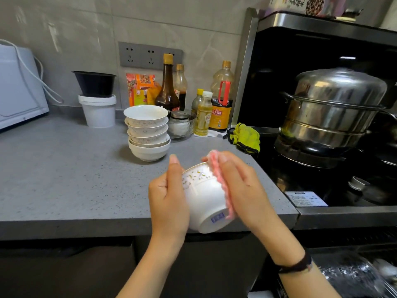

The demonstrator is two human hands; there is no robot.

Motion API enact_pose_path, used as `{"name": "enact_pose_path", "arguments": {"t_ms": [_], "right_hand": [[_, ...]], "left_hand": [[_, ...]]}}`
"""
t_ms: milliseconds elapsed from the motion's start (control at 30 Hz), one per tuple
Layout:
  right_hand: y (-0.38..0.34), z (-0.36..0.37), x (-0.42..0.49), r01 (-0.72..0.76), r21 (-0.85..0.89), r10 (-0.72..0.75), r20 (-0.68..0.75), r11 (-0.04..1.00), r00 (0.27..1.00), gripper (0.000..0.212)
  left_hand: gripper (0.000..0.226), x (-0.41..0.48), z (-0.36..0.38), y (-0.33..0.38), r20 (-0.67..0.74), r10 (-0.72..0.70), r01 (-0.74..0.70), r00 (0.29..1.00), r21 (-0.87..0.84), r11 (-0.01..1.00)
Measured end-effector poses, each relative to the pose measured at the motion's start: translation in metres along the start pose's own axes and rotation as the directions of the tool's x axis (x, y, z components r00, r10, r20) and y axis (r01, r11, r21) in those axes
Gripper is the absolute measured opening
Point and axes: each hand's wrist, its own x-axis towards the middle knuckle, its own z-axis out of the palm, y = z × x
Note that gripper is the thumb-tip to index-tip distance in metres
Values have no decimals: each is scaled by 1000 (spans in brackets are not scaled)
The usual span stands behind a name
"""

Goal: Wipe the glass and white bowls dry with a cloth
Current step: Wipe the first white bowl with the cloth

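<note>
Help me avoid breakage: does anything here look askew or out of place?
The stack of white bowls nests unevenly, upper bowls tilted. A crumpled yellow-green cloth lies at the edge of the stove, near the steamer pot. Nothing looks spilled or broken.

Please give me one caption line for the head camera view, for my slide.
Left hand holds a white bowl while the right hand presses a pink cloth against its side.
</note>
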Motion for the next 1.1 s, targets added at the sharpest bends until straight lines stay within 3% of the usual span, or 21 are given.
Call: {"name": "enact_pose_path", "arguments": {"t_ms": [67,133,233,333,400,533,633,800,900,1000,1033,1100], "right_hand": [[-1,-4,1,-133,156,129,37,979,991,24],[3,-5,0,-191,285,204,-18,939,979,23],[10,-3,0,-206,454,294,-131,867,947,37],[15,-1,0,-260,490,404,-215,832,889,44],[15,-5,2,-261,471,405,-233,843,884,53],[4,-11,8,-166,310,247,-247,936,937,64],[-1,-9,10,-52,193,98,-241,980,966,61],[3,3,3,107,152,-69,-238,983,969,54],[8,16,-8,243,-178,-277,-203,954,939,40],[9,17,-13,366,-466,-450,-80,806,890,42],[11,16,-12,386,-488,-467,-49,783,883,43],[14,9,-7,322,-303,-359,-72,897,931,42]], "left_hand": [[50,-1,-1,2,-52,-44,42,998,-46,998],[47,-1,-2,1,-81,-87,77,993,-115,990],[43,-4,-1,0,-60,-150,136,987,-193,972],[48,-4,-2,-3,23,-156,158,987,-121,980],[57,0,-3,1,105,-93,94,990,-10,995],[71,9,-2,12,249,137,-170,959,113,979],[70,14,-1,15,325,190,-255,927,170,952],[65,8,2,10,164,154,-173,974,103,980],[64,7,2,5,75,164,-171,984,103,980],[66,7,3,3,25,181,-183,983,128,975],[64,6,3,3,20,170,-172,985,124,977],[57,5,4,4,-3,108,-108,994,83,991]]}}
